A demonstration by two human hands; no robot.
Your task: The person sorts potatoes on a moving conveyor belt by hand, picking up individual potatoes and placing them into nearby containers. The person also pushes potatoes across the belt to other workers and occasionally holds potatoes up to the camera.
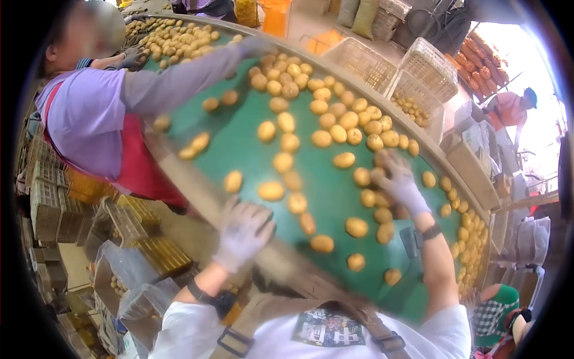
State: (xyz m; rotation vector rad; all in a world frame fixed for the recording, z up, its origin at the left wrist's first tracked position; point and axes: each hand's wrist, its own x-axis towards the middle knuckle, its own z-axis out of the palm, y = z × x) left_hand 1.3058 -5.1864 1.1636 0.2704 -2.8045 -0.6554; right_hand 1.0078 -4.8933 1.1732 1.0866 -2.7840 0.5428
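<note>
Gloved left hand (242, 230) resting on the near rim of the green sorting table (239, 128), fingers loosely curled, nothing gripped. Gloved right hand (399, 182) reaching onto the table's surface, fingers spread over a small cluster of potatoes (372, 178); whether one is actually grasped cannot be told through the blur. More potatoes scattered across the table, densest toward its far edge. Co-worker in a purple shirt and red apron (98, 128) at the table's left side, one grey sleeve stretched over it. White wire crates (418, 75) just beyond the table's far rim.
</note>
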